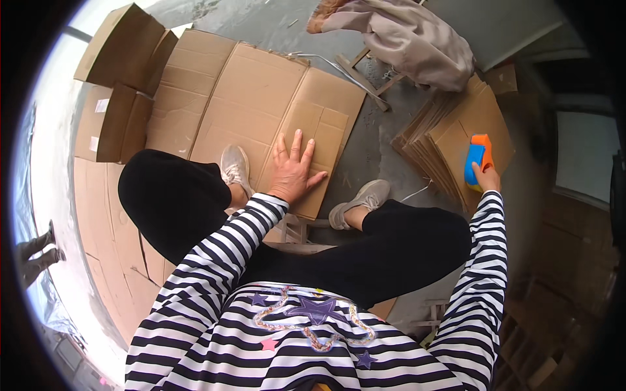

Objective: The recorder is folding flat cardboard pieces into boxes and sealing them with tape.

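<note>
Boxes (120,62) stand upper left beside flattened cardboard (251,85). Left hand (293,171) lies palm down on cardboard's right part, fingers spread, gripping nothing. Pale cloth (417,49) hangs near cardboard stack (450,140). Right hand (487,178), fingers curled round orange-and-blue handheld tool (478,156), over stack's right side.

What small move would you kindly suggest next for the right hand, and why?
Perhaps the right hand should bring the orange-and-blue tool toward the flat cardboard: it holds the tool at the cardboard stack, while the left hand lies spread on that flat cardboard, apparently steadying it.
</note>
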Demonstrator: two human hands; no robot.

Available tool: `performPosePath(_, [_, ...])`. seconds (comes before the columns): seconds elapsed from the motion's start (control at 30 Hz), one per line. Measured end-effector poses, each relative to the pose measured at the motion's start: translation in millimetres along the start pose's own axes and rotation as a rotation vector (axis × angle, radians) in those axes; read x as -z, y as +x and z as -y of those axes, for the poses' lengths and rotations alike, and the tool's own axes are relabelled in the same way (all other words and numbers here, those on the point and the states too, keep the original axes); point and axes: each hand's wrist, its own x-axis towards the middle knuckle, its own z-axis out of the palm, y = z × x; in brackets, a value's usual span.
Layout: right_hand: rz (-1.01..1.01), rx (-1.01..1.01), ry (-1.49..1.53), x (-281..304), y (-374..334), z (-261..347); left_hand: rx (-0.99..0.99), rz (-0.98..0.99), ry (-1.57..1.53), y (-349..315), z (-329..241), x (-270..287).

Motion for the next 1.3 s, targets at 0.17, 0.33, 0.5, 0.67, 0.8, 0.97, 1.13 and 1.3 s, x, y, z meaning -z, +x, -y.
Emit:
performPosePath(0.17, [-0.287,0.023,0.065,-64.5,-1.2,5.1,0.044,-0.007,0.027,-8.0,8.7,0.4])
performPosePath(0.33, [-0.024,0.195,0.418,-24.0,8.2,-20.5,0.026,-0.040,-0.033,-5.7,7.2,-7.0])
performPosePath(0.5, [0.445,0.397,1.087,83.9,-72.4,124.4,0.033,-0.023,-0.076,-7.5,10.6,-6.3])
performPosePath(0.67, [0.925,0.636,0.932,112.4,-106.9,283.9,0.028,-0.054,-0.080,-6.3,9.6,-12.2])
performPosePath(0.8, [1.037,0.723,0.716,77.9,-108.9,365.2,0.047,-0.030,-0.091,-8.9,9.9,-14.8])
performPosePath(0.97, [1.155,0.804,0.473,57.4,-113.0,405.8,0.056,-0.070,-0.128,-6.3,8.4,-7.8])
performPosePath(1.13, [1.200,0.738,0.504,23.8,-106.1,402.5,0.061,-0.087,-0.186,-5.6,9.6,-5.0])
performPosePath(1.3, [1.265,0.664,0.518,26.2,-109.4,402.7,0.127,-0.214,-0.351,-2.8,13.1,-7.3])
